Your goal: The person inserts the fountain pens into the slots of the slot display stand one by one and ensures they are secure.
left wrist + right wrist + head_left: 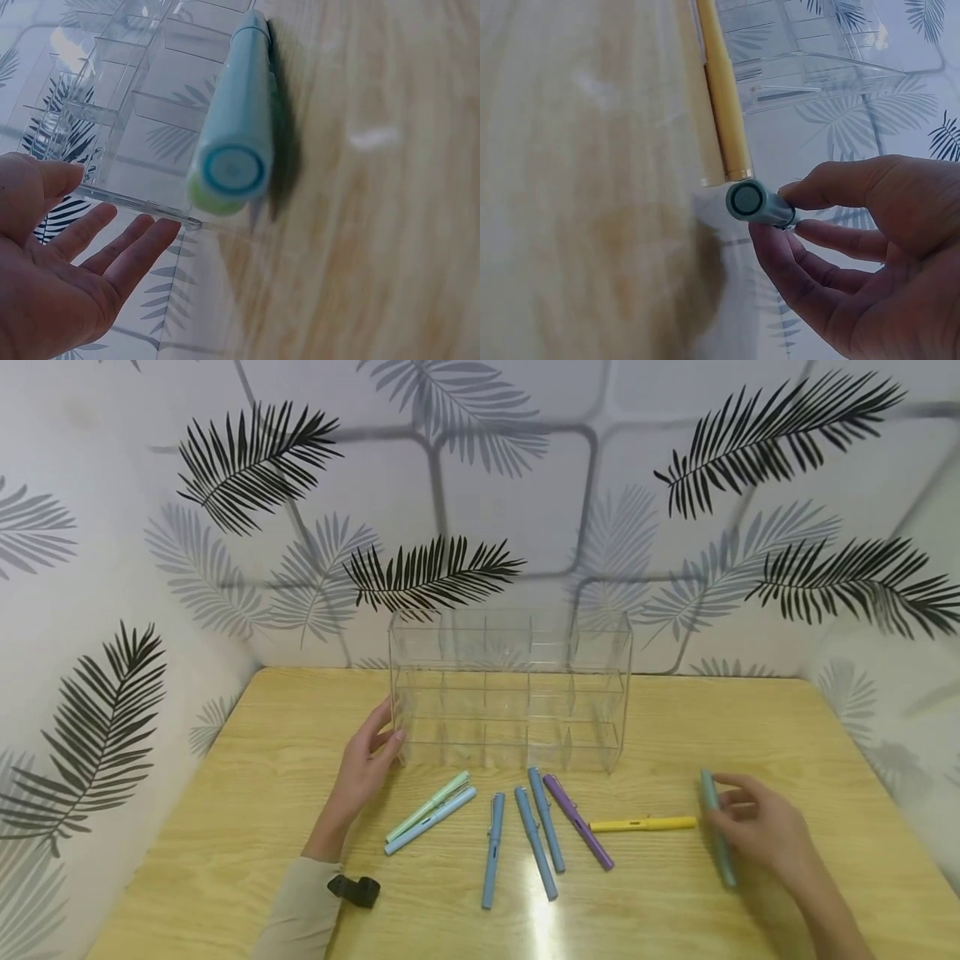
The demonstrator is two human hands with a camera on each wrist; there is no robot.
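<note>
1. Currently, the right hand (761,827) grasps a slim, teal, capped pen (722,852), pinching it between the thumb and fingers.
2. This teal pen lies just left of the right hand's palm, its length running from far to near, and well apart from the left hand (366,768), across the scene (whether it touches the tabletop, I cannot tell).
3. Just left of the teal pen, a bright yellow pen (643,824) lies crosswise on the pale yellow wood-grain table (187,860), its right end near the grasped pen.
4. At the far middle, a clear plastic organizer (507,691) with rows of small compartments stands upright on the table, between the two hands but much closer to the left.
5. Loosely spread, the left hand rests at the organizer's left side, its fingers extended rather than clenched around anything.
6. Near the left hand, on its right, a pale green pen (427,807) and a light blue pen (431,821) lie slanted, close beside each other.
7. Rightward from there, on the near side of the organizer, come a medium blue pen (492,856), two more blue pens (536,843) set nearly parallel, and a purple pen (578,822), slanting toward the near right.
</note>
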